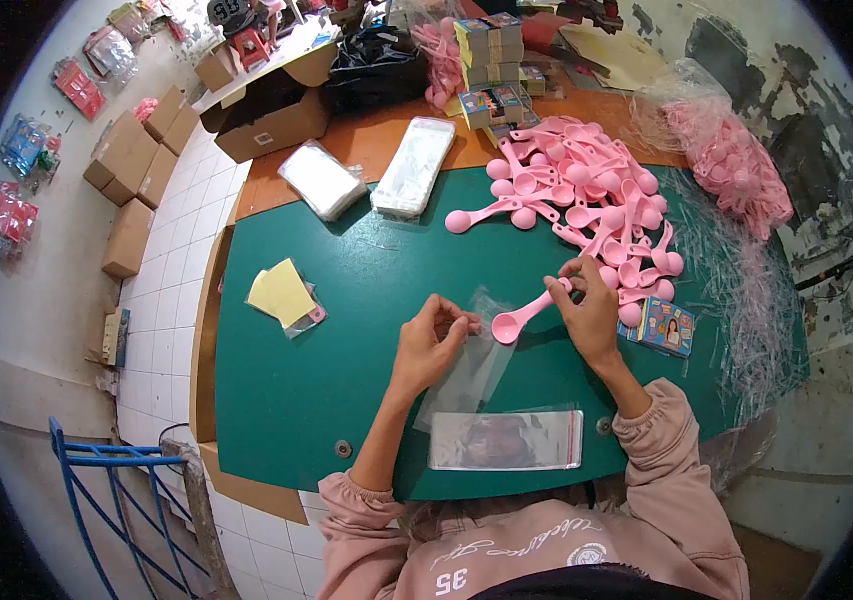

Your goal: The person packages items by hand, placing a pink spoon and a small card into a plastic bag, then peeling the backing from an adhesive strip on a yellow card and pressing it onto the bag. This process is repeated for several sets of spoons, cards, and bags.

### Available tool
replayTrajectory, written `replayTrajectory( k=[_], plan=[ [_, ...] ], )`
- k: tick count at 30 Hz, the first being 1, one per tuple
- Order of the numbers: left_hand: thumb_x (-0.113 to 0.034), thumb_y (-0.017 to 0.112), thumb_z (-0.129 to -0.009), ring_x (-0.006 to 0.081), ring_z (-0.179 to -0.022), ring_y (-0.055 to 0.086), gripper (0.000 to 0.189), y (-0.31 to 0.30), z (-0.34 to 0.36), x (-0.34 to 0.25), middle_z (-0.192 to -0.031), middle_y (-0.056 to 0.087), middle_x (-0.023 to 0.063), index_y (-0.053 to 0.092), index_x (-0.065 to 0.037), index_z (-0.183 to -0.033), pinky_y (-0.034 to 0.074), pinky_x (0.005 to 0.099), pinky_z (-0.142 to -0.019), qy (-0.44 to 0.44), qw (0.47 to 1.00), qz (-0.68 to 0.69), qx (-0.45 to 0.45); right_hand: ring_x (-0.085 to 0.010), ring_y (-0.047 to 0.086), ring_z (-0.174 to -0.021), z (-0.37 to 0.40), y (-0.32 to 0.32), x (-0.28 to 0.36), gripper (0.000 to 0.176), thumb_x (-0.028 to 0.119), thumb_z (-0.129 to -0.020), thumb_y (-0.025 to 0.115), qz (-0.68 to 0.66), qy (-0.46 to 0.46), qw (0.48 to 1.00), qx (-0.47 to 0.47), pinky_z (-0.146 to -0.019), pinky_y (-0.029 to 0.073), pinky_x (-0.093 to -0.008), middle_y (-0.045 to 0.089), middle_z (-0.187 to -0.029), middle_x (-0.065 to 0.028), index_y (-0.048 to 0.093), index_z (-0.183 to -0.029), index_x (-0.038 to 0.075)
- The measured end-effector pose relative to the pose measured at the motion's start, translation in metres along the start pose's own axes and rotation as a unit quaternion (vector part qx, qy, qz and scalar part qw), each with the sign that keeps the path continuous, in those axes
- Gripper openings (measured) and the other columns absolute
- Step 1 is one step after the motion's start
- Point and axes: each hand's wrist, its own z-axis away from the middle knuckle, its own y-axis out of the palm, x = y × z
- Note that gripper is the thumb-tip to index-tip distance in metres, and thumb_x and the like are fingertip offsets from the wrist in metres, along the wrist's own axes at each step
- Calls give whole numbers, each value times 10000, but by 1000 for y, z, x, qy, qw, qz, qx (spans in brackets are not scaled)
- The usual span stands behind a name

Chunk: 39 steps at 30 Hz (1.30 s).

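Note:
Between my two hands a pink spoon [508, 324] points its bowl toward a clear plastic bag [466, 375]. My left hand [433, 342] pinches the bag near its upper end. The spoon's handle is held in the fingers of my right hand [586, 305]. A stack of clear bags [506, 440] lies flat near the table's front edge. Beyond my right hand spreads a large pile of pink spoons [596, 190], with a small stack of printed cards [668, 327] beside it. Yellow cards in clear bags [286, 295] lie at the left.
Two stacks of clear packets [413, 167] [322, 180] stand at the back of the green table [376, 260]. Bundled card stacks [491, 65] and a cardboard box [274, 118] are behind. Loose plastic film [746, 310] covers the right edge. A blue metal rack [126, 460] stands left.

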Motion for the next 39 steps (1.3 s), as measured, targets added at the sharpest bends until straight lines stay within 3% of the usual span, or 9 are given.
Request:
replayTrajectory(
  k=[2,8,10,18,23,30,33,35,39],
  plan=[
    [-58,496,-867,185,-874,610,133,-4,0,-5,-954,610,179,418,-14,-965,511,285,-699,-68,996,62,-10,-42,475,-506,0,-1,-2,187,124,-781,639,-8,3,1000,-3,-434,310,-204,558,-574,-17,483,-845,42],
    [-58,556,-840,185,-842,617,234,-6,0,-4,-901,627,148,402,-41,-1016,514,275,-693,-105,975,196,23,-68,513,-495,0,0,6,184,116,-807,618,-110,77,991,4,-443,388,-188,556,-587,-36,459,-836,28],
    [-48,577,-825,164,-806,612,263,-2,1,-10,-892,626,152,407,-22,-1024,502,253,-665,-113,974,196,22,-88,567,-515,1,2,6,205,124,-807,628,-179,43,980,-75,-448,450,-206,591,-619,-57,462,-839,9],
    [-52,625,-794,117,-781,600,341,0,1,-15,-887,633,111,466,19,-1086,487,218,-648,-130,971,200,21,-77,549,-521,7,3,14,204,112,-808,629,-189,-6,980,-62,-453,421,-193,576,-634,-54,461,-856,9],
    [-89,593,-823,112,-841,592,326,0,2,-14,-911,633,98,502,24,-1114,486,229,-741,-135,967,200,77,-64,525,-532,6,0,16,204,117,-805,634,-171,-23,982,-73,-458,401,-190,565,-640,-46,468,-870,17],
    [-86,586,-829,105,-825,593,313,6,2,-10,-933,632,83,524,29,-1114,485,228,-722,-122,973,174,94,-66,533,-558,9,4,24,231,111,-794,645,-158,-27,987,-28,-486,422,-196,564,-642,-57,445,-860,16],
    [-148,552,-861,98,-789,588,309,8,2,-14,-900,638,76,533,29,-1114,479,227,-699,-42,987,121,95,-73,540,-561,9,3,24,239,111,-797,642,-172,-17,985,30,-488,426,-200,564,-637,-65,426,-849,20],
    [-244,468,-910,124,-802,599,333,0,0,-27,-925,635,100,557,37,-1066,475,238,-713,-176,957,-94,213,-79,547,-565,8,-1,24,241,112,-800,637,-176,-5,981,76,-488,428,-203,565,-636,-71,417,-843,23],
    [-287,420,-928,112,-760,590,379,9,6,-28,-872,634,79,578,45,-1020,472,232,-696,-136,964,105,201,-108,572,-632,8,-5,28,249,246,-866,546,-208,-21,967,147,-548,448,-234,586,-708,-88,451,-898,19]
  ],
)
